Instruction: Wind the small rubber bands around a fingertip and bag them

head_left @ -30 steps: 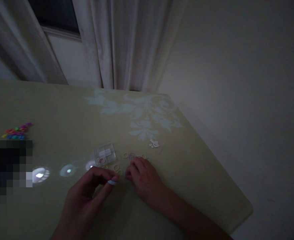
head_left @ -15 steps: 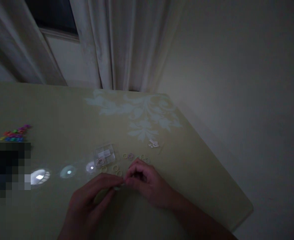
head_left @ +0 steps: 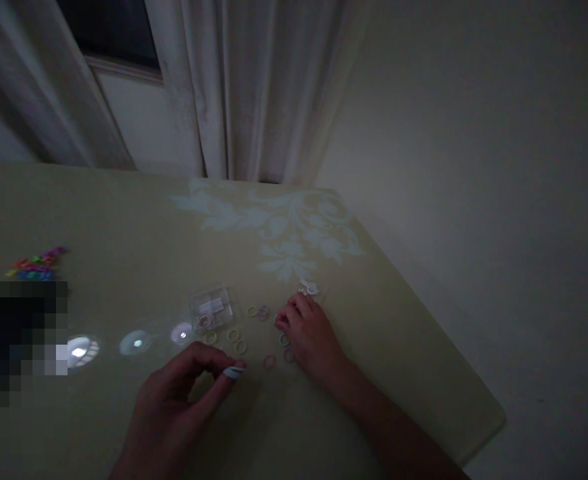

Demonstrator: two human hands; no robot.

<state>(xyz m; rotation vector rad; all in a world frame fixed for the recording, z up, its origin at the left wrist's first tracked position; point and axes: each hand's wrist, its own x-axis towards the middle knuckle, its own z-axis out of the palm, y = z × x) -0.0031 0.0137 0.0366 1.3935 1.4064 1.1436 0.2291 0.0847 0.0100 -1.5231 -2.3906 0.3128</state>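
My left hand (head_left: 179,393) pinches a small pale piece (head_left: 233,372) between thumb and forefinger, just above the table; its exact kind is too dim to tell. Farther right, my right hand (head_left: 311,337) reaches down with its fingertips together among small loose rings. Whatever lies between those fingertips is hidden. A yellowish ring (head_left: 251,311) and a purplish ring (head_left: 263,312) lie to the left of them. Closer to me are a pinkish ring (head_left: 269,361) and another purplish ring (head_left: 289,356), the latter beside my right hand.
A clear plastic box (head_left: 213,308) holding some pinkish rings stands left of the loose rings. Small white pieces (head_left: 309,287) lie beyond my right hand. On the left is a colourful pile (head_left: 37,263) beside a pixelated dark patch. Curtains and a wall border the table (head_left: 124,233).
My right hand has parted from my left and moved right and away to the loose rings. The pale piece stays in my left hand and shows more plainly. The pinkish ring is now uncovered.
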